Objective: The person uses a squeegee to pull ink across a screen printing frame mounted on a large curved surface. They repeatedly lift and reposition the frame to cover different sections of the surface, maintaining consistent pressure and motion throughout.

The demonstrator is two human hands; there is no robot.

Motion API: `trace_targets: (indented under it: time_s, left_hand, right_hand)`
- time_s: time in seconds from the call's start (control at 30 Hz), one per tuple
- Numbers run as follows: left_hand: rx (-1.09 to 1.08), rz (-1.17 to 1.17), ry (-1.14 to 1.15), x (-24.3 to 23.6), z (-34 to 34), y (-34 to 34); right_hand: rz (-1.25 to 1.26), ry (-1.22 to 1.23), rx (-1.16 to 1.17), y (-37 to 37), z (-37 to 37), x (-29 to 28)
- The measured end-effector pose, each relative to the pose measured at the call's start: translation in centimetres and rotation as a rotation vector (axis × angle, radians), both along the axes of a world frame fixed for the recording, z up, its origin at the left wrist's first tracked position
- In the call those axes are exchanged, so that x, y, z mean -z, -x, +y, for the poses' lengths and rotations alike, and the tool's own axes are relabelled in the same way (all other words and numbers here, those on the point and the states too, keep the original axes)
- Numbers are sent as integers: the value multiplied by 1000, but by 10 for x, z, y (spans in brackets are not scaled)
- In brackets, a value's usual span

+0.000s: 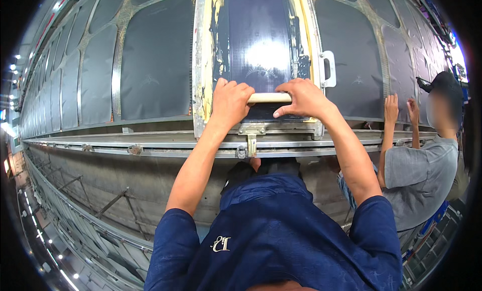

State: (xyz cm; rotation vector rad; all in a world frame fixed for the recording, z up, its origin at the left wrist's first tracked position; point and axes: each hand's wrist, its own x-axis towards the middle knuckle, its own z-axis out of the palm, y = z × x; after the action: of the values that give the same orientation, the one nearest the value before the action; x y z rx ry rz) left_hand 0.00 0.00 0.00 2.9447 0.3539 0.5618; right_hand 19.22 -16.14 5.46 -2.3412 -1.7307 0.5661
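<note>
A framed screen (258, 30) with a dark blue, glossy middle, yellowish smeared edges and a white handle (329, 65) on its right side lies ahead of me. Across its near part is a cream bar (266, 97), like a squeegee handle. My left hand (231, 100) is closed on the bar's left end. My right hand (301, 99) holds its right end, fingers over the top and thumb below. A metal bracket (252, 143) sits at the frame's near edge, over the rail.
Long rows of grey panels (153, 60) stretch to both sides. A metal rail (196, 148) runs along their near edge above a concrete trough (150, 180). At the right a co-worker (416, 175) in a grey shirt and dark cap has both hands raised at the panels.
</note>
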Motion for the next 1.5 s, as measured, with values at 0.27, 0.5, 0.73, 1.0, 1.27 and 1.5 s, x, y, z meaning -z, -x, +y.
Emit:
trace_targets:
  time_s: [0.27,0.5,0.73,1.0,1.27,1.5]
  left_hand:
    - [20,235,122,-1,-79,94]
    - [26,93,286,-6,-93,108]
    - [-73,148,62,-15,-44,100]
    - [-135,367,46,-37,-26,77]
    - [-6,162,186,-35,-91,74]
    - [68,249,289,-34,-173,106]
  right_hand:
    - [37,-328,1029,-53,-75,80]
    - [66,-565,928,-40,-88,84]
    - [441,-812,994,-37,-17,98]
    - [773,-862,968,-37,-4,145]
    - [555,-607,1016,-82,-77,98]
    - [406,-422,1040,-75,-130,118]
